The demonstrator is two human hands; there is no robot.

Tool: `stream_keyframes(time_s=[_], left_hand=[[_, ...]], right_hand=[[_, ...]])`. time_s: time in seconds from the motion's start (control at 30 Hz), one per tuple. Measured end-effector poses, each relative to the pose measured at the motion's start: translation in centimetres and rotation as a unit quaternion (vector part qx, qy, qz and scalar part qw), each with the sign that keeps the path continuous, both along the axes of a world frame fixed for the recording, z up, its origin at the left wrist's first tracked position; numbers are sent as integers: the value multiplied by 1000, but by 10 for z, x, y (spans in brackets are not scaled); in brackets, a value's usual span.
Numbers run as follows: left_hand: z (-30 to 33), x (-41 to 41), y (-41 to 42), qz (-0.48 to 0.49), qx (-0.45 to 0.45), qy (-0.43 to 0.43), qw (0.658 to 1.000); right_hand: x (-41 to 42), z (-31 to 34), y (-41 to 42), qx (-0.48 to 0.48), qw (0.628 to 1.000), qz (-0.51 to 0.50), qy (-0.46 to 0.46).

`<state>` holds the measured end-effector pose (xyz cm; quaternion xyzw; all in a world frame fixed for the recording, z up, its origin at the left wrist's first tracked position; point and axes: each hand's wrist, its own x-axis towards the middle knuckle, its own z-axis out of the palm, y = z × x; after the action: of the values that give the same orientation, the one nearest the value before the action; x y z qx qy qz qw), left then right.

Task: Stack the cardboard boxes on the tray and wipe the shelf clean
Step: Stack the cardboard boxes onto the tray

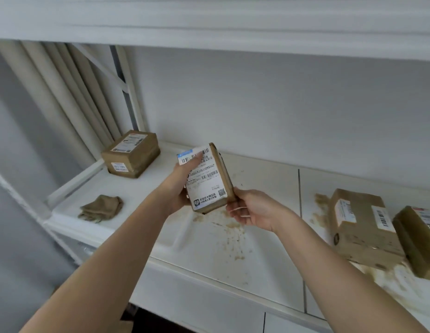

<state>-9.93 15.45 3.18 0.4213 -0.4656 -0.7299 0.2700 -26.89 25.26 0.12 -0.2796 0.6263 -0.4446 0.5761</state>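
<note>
Gripping small box [207,179] btwn both hands above shelf [264,236], left hand [179,182] thumb on label, right hand [251,210] cupping bottom corner.

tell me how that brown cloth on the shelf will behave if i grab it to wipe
The brown cloth lies crumpled in soft folds, so it will probably go floppy and sag from a grip. It looks thin, so likely light. Bunching it first should help it scrub the crumbly brown stains on the shelf.
</note>
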Motion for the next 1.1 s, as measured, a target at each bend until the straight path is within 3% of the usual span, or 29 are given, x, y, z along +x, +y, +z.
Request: stream_keyframes(time_s=[0.17, 0.43, 0.6, 0.87, 1.1], left_hand=[[-1, 45, -11, 82, -12, -94, 992], [-17, 100, -22, 154, 26, -143, 977], [-32, 118, -30, 172, 58, -140, 973], [-42, 123, -34, 189, 99, -143, 967], [-45, 125, -41, 195, 110, -188, 956]], right_hand=[[46, -8, -30, -18, 1000, 18, -14], [101, -13, -55, -15, 996, 65, -64], [119, -25, -68, -28, 995, 84, -41], [124, -41, -82, -57, 998, 34, 15], [120, -43, -86, -38, 998, 23, 41]])
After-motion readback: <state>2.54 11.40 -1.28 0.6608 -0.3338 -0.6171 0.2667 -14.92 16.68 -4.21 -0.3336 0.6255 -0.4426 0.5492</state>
